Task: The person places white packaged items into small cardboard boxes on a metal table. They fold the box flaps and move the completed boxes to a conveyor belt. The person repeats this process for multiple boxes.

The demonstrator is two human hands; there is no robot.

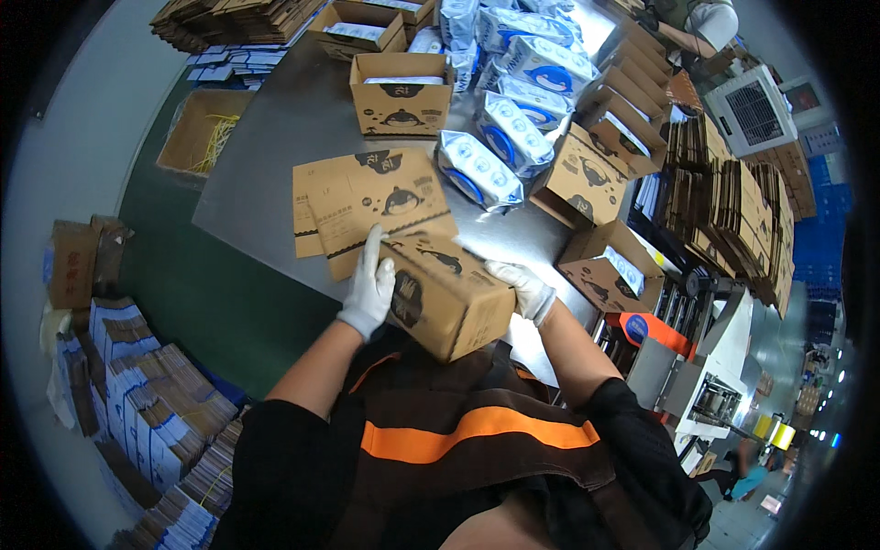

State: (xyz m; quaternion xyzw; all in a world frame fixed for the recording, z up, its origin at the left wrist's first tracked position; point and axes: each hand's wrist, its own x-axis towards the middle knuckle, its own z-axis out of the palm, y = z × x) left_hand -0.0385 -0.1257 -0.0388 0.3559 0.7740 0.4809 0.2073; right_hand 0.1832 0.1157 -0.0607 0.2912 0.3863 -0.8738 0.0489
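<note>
Grey metal surface [252, 197]: positioned ahead of the orange-striped dark garment [477, 435], with green floor [252, 307] along its left edge and a roller conveyor [676, 313] at its right. Surface load: white-and-blue soft packs [500, 137] at centre, an upright open-topped carton [401, 108] to their left, and overlapping flattened cartons [371, 197] toward the near edge.

Held item: one printed brown carton [451, 298], located in front of the garment at the near edge of the surface. The carton is tilted; its long axis appears to run obliquely, from far left to near right. Its far side overlaps the flattened cartons in this view; contact with them cannot be confirmed.

Left grip [368, 286]: white-gloved, fingers nearly straight and directed away from the garment, thumb set apart, pressing on the left side of the carton. Right grip [527, 291]: white-gloved, fingers bent over the right edge. Together they clamp the carton between them.

Governing relation: the carton lies immediately right of the left grip and immediately left of the right grip. Both are in contact, so neither is nearer. The right grip is the closer one to the open carton [594, 280] at right, which contains a pack.
</note>
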